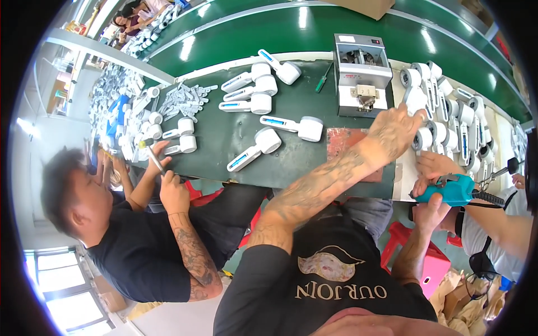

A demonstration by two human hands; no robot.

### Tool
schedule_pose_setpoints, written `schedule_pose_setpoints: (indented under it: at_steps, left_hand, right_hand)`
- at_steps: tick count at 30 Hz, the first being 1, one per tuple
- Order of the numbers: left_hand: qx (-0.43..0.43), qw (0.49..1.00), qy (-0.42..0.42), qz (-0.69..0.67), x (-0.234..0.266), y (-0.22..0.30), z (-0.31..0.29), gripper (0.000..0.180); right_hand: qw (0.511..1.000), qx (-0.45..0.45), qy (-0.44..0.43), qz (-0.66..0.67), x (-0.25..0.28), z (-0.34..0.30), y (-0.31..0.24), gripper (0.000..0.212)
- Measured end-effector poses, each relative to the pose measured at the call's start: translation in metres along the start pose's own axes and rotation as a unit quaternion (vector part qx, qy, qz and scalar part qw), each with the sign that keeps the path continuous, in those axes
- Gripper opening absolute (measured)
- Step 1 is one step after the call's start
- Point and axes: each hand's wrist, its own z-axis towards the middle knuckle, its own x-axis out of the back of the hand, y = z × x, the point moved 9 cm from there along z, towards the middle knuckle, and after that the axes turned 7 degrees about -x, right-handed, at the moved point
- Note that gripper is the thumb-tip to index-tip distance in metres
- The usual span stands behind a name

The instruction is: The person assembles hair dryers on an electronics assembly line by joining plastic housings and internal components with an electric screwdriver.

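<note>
My left hand [392, 131] reaches across the table toward the right, fingers curled round the head of a white round-headed handheld device [415, 99] at the edge of a dense group of the same kind. At the table's front right, my right hand [430, 213] is wrapped round a teal electric screwdriver [453, 190] with a coiled black cord. Another person's hand [440, 167] is just above that tool, among the devices. Several more white devices [263, 103] with blue strips in their handles lie on the dark green table mat [302, 148].
A grey metal machine [363, 75] stands at the back, a green screwdriver [322, 83] beside it. A reddish plate [347, 143] lies under my left forearm. Grey handle pieces [182, 99] are heaped at left. A co-worker [145, 241] there holds a pen-like tool [152, 154].
</note>
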Motion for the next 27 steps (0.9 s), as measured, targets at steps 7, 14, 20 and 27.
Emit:
schedule_pose_setpoints:
  at_steps: [7,14,20,27]
  left_hand:
    - [0.068,0.996,0.042,-0.029,0.035,-0.027,-0.101,0.038]
    - [0.063,0.989,0.082,-0.108,0.018,-0.042,-0.110,0.027]
    - [0.052,0.981,0.057,-0.176,0.024,-0.047,-0.104,0.025]
    - [0.058,0.996,0.021,-0.063,0.012,-0.055,-0.103,0.031]
  right_hand:
    - [0.995,-0.022,-0.025,-0.089,0.003,0.000,0.007,0.058]
    - [0.998,-0.049,0.020,-0.020,-0.056,0.027,-0.015,0.088]
    - [0.996,-0.007,-0.056,0.064,-0.089,0.072,-0.021,0.070]
    - [0.990,0.105,-0.095,-0.022,-0.161,0.144,-0.004,0.050]
